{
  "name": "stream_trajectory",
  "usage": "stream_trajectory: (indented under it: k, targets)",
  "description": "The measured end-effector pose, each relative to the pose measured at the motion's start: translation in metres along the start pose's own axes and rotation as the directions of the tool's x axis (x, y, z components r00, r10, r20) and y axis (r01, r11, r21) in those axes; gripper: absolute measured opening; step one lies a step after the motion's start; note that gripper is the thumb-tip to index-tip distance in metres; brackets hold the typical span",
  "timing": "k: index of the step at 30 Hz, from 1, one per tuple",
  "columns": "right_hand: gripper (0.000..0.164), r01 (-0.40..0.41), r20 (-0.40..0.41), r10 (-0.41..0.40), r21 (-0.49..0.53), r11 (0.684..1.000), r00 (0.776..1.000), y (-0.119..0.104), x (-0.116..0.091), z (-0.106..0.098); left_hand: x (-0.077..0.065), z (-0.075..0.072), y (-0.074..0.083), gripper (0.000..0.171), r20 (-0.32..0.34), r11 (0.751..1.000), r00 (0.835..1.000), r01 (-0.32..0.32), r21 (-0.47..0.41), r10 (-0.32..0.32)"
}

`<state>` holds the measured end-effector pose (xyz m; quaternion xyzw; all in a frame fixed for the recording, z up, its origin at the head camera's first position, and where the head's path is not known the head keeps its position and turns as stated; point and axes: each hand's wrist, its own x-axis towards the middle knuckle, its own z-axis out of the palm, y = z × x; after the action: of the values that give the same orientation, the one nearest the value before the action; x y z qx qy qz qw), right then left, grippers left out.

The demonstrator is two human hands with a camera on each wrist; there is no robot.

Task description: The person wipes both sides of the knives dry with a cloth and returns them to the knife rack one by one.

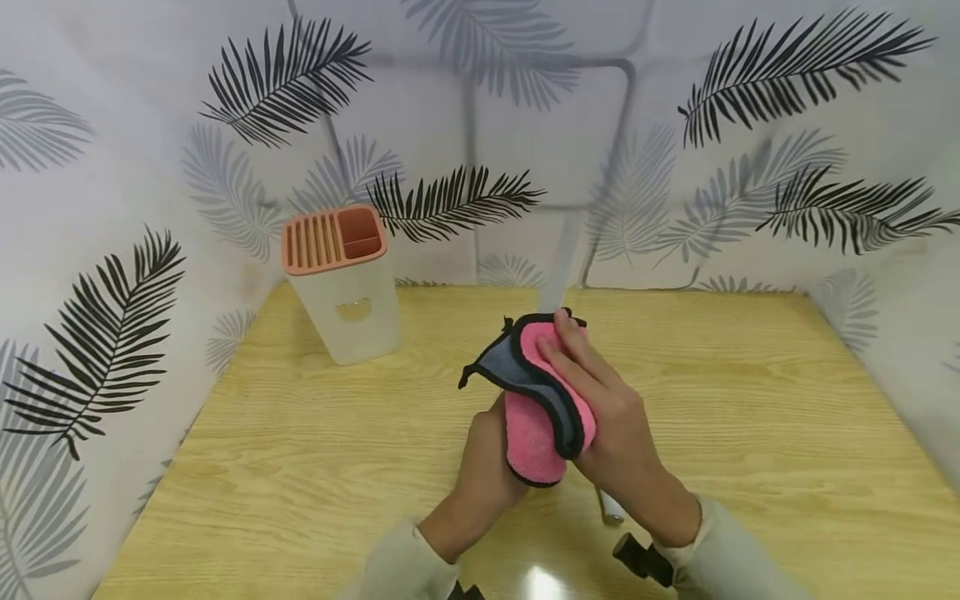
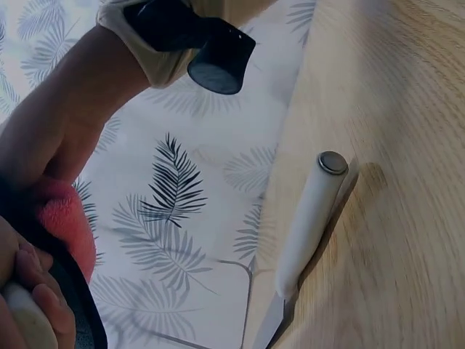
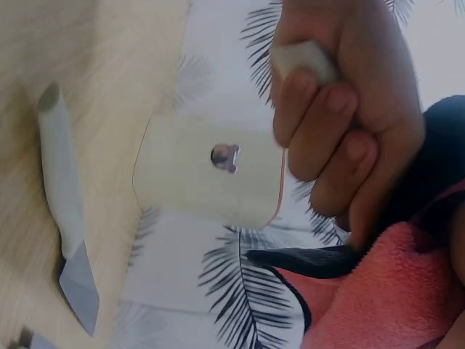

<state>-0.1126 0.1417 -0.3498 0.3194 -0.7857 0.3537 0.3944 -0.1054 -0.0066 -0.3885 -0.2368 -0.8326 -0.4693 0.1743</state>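
My left hand [image 1: 483, 462] grips the white handle [image 3: 306, 62] of a knife, its fingers curled round it. A pale grey blade [image 1: 553, 287] stands up beyond a folded pink and grey cloth [image 1: 534, 437] with black trim, which hides the blade's lower part. My right hand [image 1: 618, 425] holds the cloth from the right side, its fingers bent over the pink face. Below the hands a second knife [image 2: 305, 225] with a white handle lies on the table. In the head view the right forearm covers most of it.
A white knife block [image 1: 345, 312] with a slotted orange top stands at the back left of the wooden table [image 1: 300, 467]. In the right wrist view a grey piece [image 3: 33, 339] shows at the bottom corner. Leaf-patterned sheeting [image 1: 480, 125] borders the table's back and sides.
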Motion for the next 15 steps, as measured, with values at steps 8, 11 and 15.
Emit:
stream_trajectory:
  k: [8,11,15]
  targets:
    - [0.046,-0.044,-0.129,0.034,-0.073,0.996,0.991,0.018,0.013,-0.011,-0.004,0.006,0.011,0.012,0.063,0.996,0.997,0.059,-0.071,-0.055]
    - [0.048,-0.064,-0.153,0.052,-0.076,0.995,0.987,0.028,0.018,-0.017,-0.005,0.008,0.012,0.008,0.08,0.998,0.996,0.051,-0.045,-0.048]
    - [0.04,-0.08,-0.196,0.064,-0.076,0.994,0.979,0.041,0.027,-0.024,-0.006,0.006,0.011,0.01,0.091,1.0,0.996,-0.014,0.01,0.013]
